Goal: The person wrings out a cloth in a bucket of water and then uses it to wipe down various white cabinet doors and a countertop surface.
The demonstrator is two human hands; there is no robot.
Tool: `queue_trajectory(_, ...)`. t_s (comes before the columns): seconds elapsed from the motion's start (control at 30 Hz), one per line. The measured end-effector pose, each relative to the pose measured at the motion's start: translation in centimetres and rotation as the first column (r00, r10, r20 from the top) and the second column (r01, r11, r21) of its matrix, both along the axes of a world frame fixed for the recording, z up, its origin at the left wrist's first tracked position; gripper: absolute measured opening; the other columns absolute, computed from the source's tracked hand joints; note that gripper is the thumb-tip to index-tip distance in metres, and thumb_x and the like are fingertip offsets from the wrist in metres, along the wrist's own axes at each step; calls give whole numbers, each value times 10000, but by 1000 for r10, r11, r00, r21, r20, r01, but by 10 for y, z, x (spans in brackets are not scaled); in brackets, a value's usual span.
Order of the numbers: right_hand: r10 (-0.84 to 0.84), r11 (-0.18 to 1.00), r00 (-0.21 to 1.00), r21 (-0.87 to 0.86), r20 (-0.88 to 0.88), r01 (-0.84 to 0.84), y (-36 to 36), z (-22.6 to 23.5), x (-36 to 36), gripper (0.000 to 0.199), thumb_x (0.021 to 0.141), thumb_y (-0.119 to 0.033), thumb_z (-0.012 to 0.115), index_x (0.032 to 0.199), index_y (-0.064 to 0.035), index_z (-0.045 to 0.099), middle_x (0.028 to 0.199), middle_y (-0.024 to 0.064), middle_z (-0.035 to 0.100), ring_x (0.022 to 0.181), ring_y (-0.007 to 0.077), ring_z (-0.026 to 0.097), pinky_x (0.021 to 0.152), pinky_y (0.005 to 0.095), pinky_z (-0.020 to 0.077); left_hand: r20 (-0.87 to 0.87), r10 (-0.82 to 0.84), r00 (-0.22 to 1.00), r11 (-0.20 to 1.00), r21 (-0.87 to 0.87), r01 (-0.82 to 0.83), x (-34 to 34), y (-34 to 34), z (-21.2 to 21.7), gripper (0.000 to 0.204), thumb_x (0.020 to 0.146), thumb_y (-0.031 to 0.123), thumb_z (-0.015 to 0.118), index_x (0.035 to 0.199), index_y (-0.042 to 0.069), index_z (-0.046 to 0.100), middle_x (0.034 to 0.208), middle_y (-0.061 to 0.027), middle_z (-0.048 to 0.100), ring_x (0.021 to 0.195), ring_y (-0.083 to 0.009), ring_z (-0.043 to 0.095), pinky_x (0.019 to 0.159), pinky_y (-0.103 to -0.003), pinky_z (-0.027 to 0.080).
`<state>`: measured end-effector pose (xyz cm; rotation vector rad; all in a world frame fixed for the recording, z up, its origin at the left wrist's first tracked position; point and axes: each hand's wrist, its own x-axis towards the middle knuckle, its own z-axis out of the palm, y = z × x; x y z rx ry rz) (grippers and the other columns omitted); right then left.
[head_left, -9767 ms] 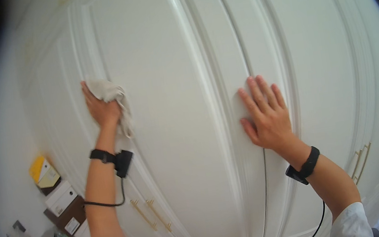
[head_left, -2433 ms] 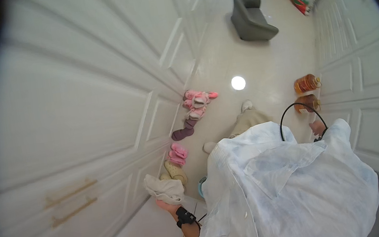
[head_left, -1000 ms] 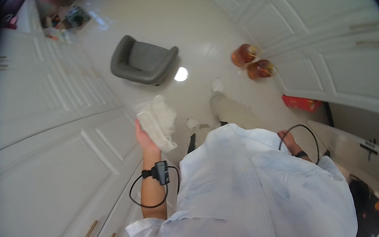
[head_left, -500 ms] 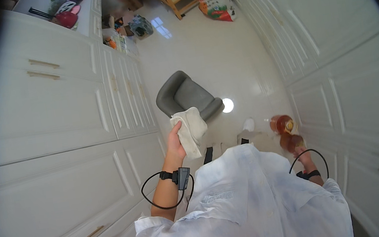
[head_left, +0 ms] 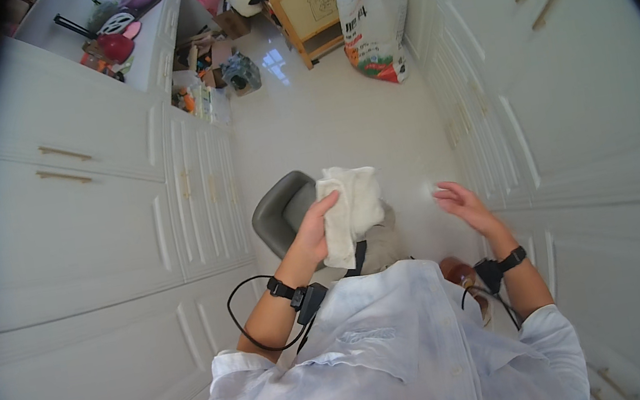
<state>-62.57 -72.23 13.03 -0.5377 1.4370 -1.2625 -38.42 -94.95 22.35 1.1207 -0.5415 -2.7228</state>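
Note:
My left hand (head_left: 316, 229) is closed on a folded white cloth (head_left: 352, 205), thumb on top, held out in front of my body. Behind the cloth is a small grey padded seat (head_left: 281, 207), partly covered by my forearm and hand. To the right, my right hand (head_left: 466, 207) is raised over the pale floor with its fingers loosely apart. I see nothing plainly held in it; a pale bright patch lies beside the fingertips. Below that hand, an amber-coloured bottle (head_left: 456, 269) stands by my right side, mostly hidden by my shirt and forearm.
White cabinets with drawers (head_left: 76, 228) line the left, and more white cabinets (head_left: 583, 136) the right. Farther off are a large white printed sack (head_left: 376, 22), a wooden frame (head_left: 308, 11) and a wrapped clear pack (head_left: 241, 73). A red pan (head_left: 117, 48) sits on the left counter.
My right hand has left the amber bottles at the lower right and risen forward. My left hand has carried the cloth slightly right. The view has shifted forward along the floor.

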Motion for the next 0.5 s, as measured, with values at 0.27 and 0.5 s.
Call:
queue_trajectory(0.27,160,980,967,-149,196,-132,-166,90,-14,407,933,-222,624,1270,-12,537,1156,54,633,1050,132,583,911,283,458,-137,-114,984,968,-237,79,-108,-79,23,437,956,263,544,1306,13,468,1214,-117,588,1094,-237,597,922,-391,507)
queue_trajectory(0.5,144,989,989,-20,35,-143,-280,74,-61,284,953,-253,598,1076,-2,646,949,19,684,811,95,617,737,259,499,79,86,993,939,-338,-55,-129,-168,-30,396,956,248,539,1289,39,496,1224,-105,590,1079,-219,602,894,-367,512)
